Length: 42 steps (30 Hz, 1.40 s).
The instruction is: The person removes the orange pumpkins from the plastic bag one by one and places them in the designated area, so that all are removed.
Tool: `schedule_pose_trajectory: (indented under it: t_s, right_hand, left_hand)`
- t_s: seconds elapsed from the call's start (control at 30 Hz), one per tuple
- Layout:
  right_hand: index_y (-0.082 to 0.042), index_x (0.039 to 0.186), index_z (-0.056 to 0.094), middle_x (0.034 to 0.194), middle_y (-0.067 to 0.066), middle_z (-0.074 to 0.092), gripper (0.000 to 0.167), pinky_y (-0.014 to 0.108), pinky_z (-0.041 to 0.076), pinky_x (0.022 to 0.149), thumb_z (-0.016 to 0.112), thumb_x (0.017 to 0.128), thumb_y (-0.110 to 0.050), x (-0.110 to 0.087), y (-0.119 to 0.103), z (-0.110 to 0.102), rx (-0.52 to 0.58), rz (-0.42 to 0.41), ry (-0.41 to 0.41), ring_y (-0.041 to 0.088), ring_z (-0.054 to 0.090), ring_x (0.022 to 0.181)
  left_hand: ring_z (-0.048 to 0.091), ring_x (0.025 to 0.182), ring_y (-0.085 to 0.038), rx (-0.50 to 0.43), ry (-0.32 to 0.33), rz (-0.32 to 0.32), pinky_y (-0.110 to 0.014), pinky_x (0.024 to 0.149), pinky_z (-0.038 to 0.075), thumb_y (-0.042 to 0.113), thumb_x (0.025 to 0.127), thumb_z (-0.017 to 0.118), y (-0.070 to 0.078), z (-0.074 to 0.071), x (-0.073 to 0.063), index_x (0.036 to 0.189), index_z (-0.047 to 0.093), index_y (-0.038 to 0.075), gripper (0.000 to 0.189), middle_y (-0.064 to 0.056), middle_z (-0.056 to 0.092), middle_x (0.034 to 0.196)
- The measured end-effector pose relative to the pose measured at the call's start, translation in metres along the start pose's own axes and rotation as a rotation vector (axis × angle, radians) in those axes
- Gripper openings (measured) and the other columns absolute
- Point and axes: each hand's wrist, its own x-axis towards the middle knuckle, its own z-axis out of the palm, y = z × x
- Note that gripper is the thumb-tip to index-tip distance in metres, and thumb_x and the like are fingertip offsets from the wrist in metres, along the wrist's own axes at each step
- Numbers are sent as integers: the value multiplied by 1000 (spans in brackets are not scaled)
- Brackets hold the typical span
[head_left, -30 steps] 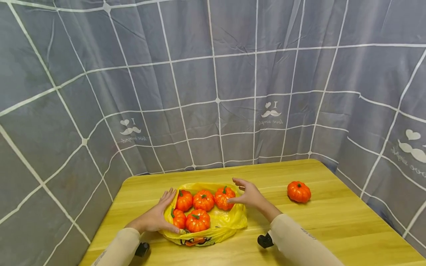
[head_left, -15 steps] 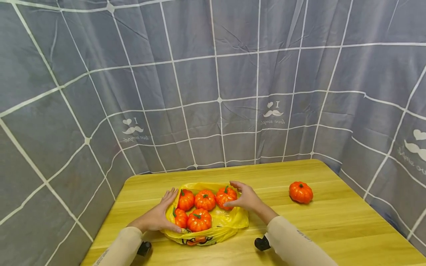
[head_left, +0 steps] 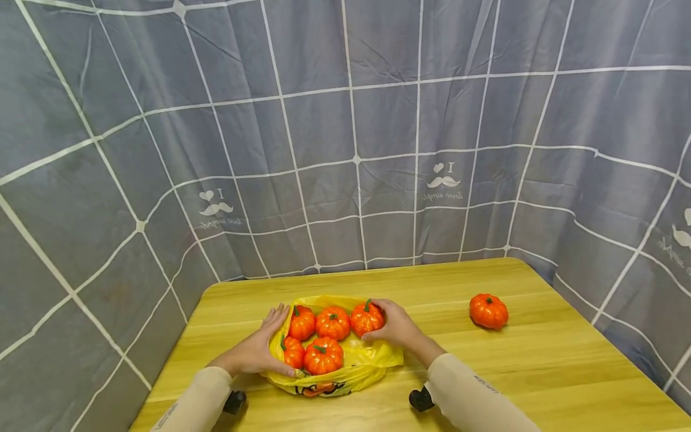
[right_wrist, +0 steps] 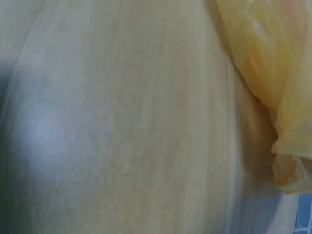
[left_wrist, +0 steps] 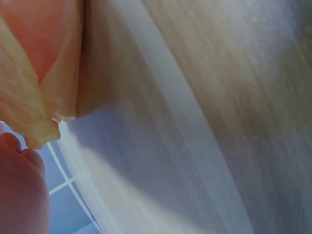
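Note:
A yellow plastic bag (head_left: 358,355) lies with its mouth spread wide, holding several small orange pumpkins with green stems. My left hand (head_left: 256,351) rests against the bag's left side, fingers fairly straight along the rim and thumb at the front edge. At the bag's right side, my right hand (head_left: 396,327) grips the back-right pumpkin (head_left: 365,320) between fingers and thumb. In the left wrist view, part of the left hand (left_wrist: 22,187) appears below the bag's edge (left_wrist: 61,92). The right wrist view catches the bag (right_wrist: 265,63), but not the right hand.
One more pumpkin (head_left: 488,311) sits alone on the wooden table (head_left: 432,288), toward the back right. A grey curtain (head_left: 324,132) with white grid lines surrounds the table's back and sides. Dark wrist devices (head_left: 421,399) hang beneath both sleeves.
My right hand has closed in on the back-right pumpkin, its fingers and thumb coming around it. The left hand stays at the bag's rim. The head view has shifted slightly.

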Motion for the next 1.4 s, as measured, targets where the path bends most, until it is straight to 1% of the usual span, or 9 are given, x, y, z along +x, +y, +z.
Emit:
schedule_pose_trajectory:
  t_s: [0.07, 0.23, 0.4, 0.47, 0.67, 0.73, 0.83, 1.07, 1.4]
  right_hand:
    - [9, 137, 54, 135, 25, 57, 86, 52, 43, 105, 96, 69, -24, 1, 1, 1, -17, -6, 11, 42, 54, 124]
    - [9, 135, 55, 133, 25, 58, 85, 52, 44, 104, 96, 68, -24, 1, 0, 0, -6, 2, 14, 42, 55, 123]
    - [9, 134, 57, 131, 24, 60, 85, 51, 47, 101, 96, 68, -27, 2, -2, -3, -6, 5, 10, 41, 57, 120]
    - [8, 134, 57, 131, 23, 60, 84, 50, 48, 100, 96, 68, -27, 2, -3, -8, 17, 4, 7, 40, 58, 119]
    - [11, 134, 56, 133, 24, 59, 80, 50, 46, 102, 94, 71, -20, 1, -3, -24, 160, -29, -5, 41, 56, 123]
    - [12, 134, 56, 133, 25, 58, 79, 50, 46, 102, 94, 71, -18, 1, -1, -30, 174, -44, -2, 42, 55, 124]
    - [13, 134, 55, 134, 26, 57, 78, 51, 46, 102, 93, 72, -16, 1, 3, -38, 176, -47, 15, 43, 55, 123]
    - [12, 134, 56, 133, 27, 58, 77, 51, 47, 101, 93, 70, -12, -4, 10, -55, 154, -24, 66, 44, 56, 122]
    - [12, 135, 54, 134, 28, 57, 79, 52, 46, 101, 92, 71, -15, -12, 23, -76, 110, 14, 99, 47, 55, 122]
  left_hand:
    - [-16, 150, -38, 3, 4, 0, -68, 112, -2, 42, 66, 95, 0, 0, 1, 163, 5, 13, 136, -12, -10, 167]
    - [-15, 149, -43, 6, 1, 19, -70, 111, -2, 40, 67, 95, -2, 0, 1, 163, 5, 10, 135, -16, -10, 166]
    - [-16, 149, -43, 16, -1, 17, -70, 111, -2, 41, 67, 95, -3, -2, 0, 163, 4, 9, 135, -15, -10, 166]
    - [-15, 149, -42, 15, 2, 15, -70, 111, -1, 40, 67, 95, -2, -3, 0, 163, 5, 10, 135, -16, -10, 166]
    - [-15, 148, -44, 16, -1, 13, -72, 109, -1, 39, 67, 95, -2, -3, -1, 163, 7, 11, 134, -17, -8, 167]
    - [-16, 148, -43, 18, -7, 11, -72, 109, -1, 40, 68, 95, -2, -3, -1, 163, 5, 11, 134, -17, -10, 166]
    - [-17, 148, -42, 21, -11, 5, -71, 110, -2, 41, 68, 94, -3, -3, 0, 163, 4, 11, 135, -16, -11, 166]
    - [-17, 149, -40, 16, -13, -14, -70, 110, -2, 43, 67, 94, -5, -1, 2, 163, 3, 13, 135, -13, -11, 167]
    - [-17, 149, -40, -2, -6, -17, -72, 109, -3, 42, 66, 95, -5, -1, 2, 163, 5, 13, 135, -14, -10, 167]
